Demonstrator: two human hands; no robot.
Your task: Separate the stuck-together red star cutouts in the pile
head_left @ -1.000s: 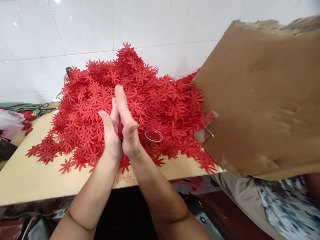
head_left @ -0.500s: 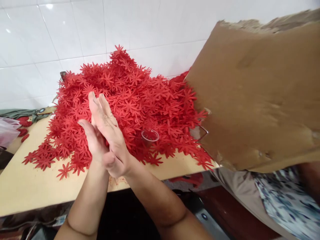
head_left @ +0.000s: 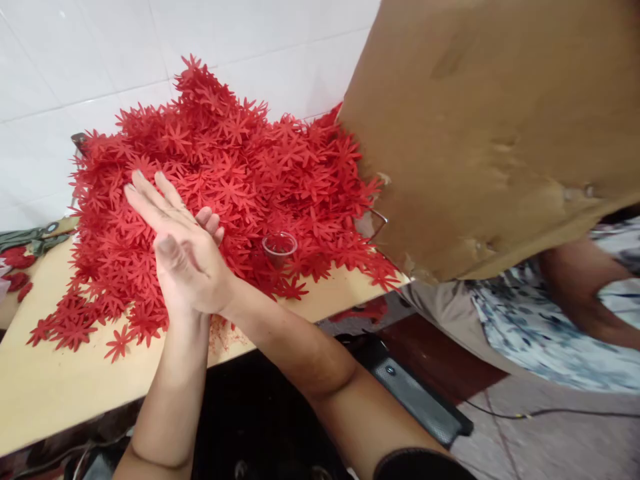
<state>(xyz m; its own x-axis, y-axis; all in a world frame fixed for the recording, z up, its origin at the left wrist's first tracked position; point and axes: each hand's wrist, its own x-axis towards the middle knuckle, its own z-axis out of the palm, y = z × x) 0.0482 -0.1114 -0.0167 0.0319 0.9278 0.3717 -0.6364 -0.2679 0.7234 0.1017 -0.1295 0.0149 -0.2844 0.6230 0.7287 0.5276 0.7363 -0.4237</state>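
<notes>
My right hand point(head_left: 167, 217) lies slantwise across my left hand point(head_left: 175, 290), palm against palm. The right fingers stretch out straight towards the upper left. Most of the left hand is covered, but a few of its fingertips show beyond the right hand. Whatever may lie between the palms is hidden. Right behind both hands rises a big heap of red flower-shaped cutouts point(head_left: 225, 177) with narrow petals. Among them stands a clear plastic cup point(head_left: 280, 245), to the right of my hands. One loose red cutout point(head_left: 119, 343) rests at the heap's front left.
The pale tabletop point(head_left: 45, 393) carries the heap against a white tiled wall point(head_left: 110, 53). A large brown cardboard sheet point(head_left: 480, 147) stands along the right side. Beyond it a person's arm point(head_left: 580, 287) shows. A black speaker-like box point(head_left: 415, 393) sits below the table edge.
My hands have gone from upright, palm to palm, to crossed, with the right fingers now tipped further left. The view has shifted right, showing more floor and more of the other person.
</notes>
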